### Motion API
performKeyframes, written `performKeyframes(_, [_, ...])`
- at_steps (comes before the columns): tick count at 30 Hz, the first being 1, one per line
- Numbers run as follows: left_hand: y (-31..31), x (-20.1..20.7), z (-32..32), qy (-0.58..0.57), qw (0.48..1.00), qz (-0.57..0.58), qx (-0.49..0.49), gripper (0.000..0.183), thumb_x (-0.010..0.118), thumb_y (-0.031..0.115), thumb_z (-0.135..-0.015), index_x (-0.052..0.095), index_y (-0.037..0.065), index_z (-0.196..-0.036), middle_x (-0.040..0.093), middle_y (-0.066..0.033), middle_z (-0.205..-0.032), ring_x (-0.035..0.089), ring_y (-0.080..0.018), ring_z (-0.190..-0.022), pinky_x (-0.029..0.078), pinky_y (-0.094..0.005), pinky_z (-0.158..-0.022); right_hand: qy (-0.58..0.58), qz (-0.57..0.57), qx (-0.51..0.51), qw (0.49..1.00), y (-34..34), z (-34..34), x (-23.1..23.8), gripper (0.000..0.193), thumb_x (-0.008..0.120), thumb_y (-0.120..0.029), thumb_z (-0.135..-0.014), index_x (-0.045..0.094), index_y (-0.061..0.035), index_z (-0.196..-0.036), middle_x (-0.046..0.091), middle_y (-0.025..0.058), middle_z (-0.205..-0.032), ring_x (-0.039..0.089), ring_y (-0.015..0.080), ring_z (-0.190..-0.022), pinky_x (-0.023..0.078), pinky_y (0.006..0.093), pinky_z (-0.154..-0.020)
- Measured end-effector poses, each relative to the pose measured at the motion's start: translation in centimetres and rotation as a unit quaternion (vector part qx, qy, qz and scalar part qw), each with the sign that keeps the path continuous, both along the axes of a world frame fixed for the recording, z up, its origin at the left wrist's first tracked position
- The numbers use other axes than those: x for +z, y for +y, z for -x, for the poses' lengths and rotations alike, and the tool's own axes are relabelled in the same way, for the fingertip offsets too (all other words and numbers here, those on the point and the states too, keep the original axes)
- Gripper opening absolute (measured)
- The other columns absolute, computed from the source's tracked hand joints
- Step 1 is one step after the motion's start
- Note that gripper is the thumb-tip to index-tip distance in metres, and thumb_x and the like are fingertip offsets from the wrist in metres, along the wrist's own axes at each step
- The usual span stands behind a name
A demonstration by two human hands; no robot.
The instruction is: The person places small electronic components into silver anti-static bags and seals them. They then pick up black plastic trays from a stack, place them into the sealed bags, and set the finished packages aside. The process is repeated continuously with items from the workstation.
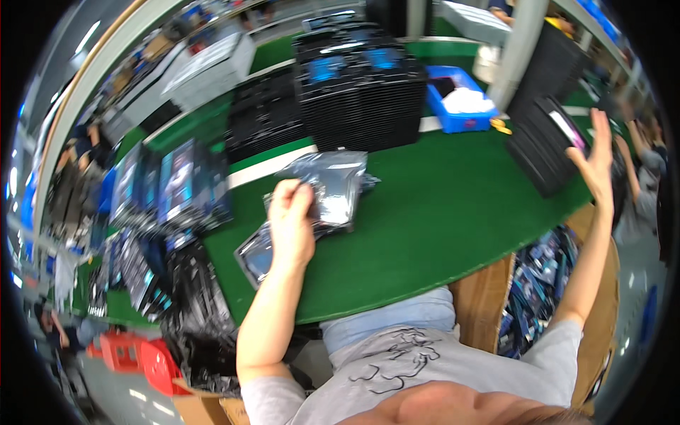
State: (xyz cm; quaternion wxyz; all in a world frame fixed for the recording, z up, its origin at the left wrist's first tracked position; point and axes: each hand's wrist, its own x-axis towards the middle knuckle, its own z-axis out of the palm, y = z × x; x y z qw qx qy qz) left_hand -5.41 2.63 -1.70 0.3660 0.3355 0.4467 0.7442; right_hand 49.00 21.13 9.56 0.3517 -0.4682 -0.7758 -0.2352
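Observation:
A shiny silver-grey plastic bag (pixel 336 185) is pinched in my left hand (pixel 292 219), its fingers closed on the bag's left edge. Beneath it, another similar flat bag (pixel 256 253) lies on the green table, partly covered by my wrist. At the far right, my right hand (pixel 597 154) is open, with thumb and fingers apart. It is beside a stack of black trays (pixel 542 145), on which a slim dark object with a white and pink face (pixel 567 129) rests. Whether the hand touches the stack, I cannot tell.
A tall stack of black trays (pixel 361 106) stands at the back, left of a blue bin (pixel 460 117) holding white material. Bundled bags (pixel 180 180) and a black plastic sack (pixel 195 290) are at the left. A cardboard box (pixel 485 301) of bagged items sits below the front edge.

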Motion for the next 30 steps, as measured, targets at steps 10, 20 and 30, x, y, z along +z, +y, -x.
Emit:
performKeyframes(10, [-0.3, 2.2, -0.8, -0.067, 0.996, -0.046, -0.026, 0.069, 0.066, -0.002, -0.089, 0.027, -0.001, -0.146, 0.054, -0.0149, -0.131, 0.053, -0.0209, -0.121, 0.042, -0.0363, -0.106, 0.077, 0.294, 0.465, 0.831, -9.5, 32.6, -4.9, 0.051, 0.079, -0.018, -0.077, 0.055, -0.0068, -0.120, 0.060, 0.0093, -0.106, 0.066, 0.0229, -0.083, 0.055, 0.0339, -0.070])
performKeyframes(20, [-0.3, 1.1, -1.7, -0.024, 0.999, -0.034, 0.015, 0.055, 0.064, -0.002, -0.089, 0.031, 0.001, -0.132, 0.056, -0.0152, -0.120, 0.057, -0.0202, -0.111, 0.047, -0.0368, -0.100, 0.393, 0.595, 0.460, 0.529, -7.8, 37.8, -8.7, 0.025, 0.066, -0.019, -0.095, 0.051, -0.0021, -0.105, 0.062, 0.0058, -0.087, 0.063, 0.0115, -0.069, 0.053, 0.0243, -0.060])
performKeyframes(30, [-1.4, 2.8, 1.0, 0.126, 0.971, -0.165, 0.117, 0.052, 0.058, 0.038, -0.095, 0.041, 0.008, -0.134, 0.053, -0.0111, -0.130, 0.050, -0.0227, -0.122, 0.039, -0.0413, -0.102, 0.415, 0.558, 0.456, 0.555, -6.3, 34.8, -8.4, 0.015, 0.062, -0.017, -0.095, 0.062, -0.0024, -0.094, 0.063, 0.0035, -0.072, 0.062, 0.0110, -0.058, 0.050, 0.0236, -0.055])
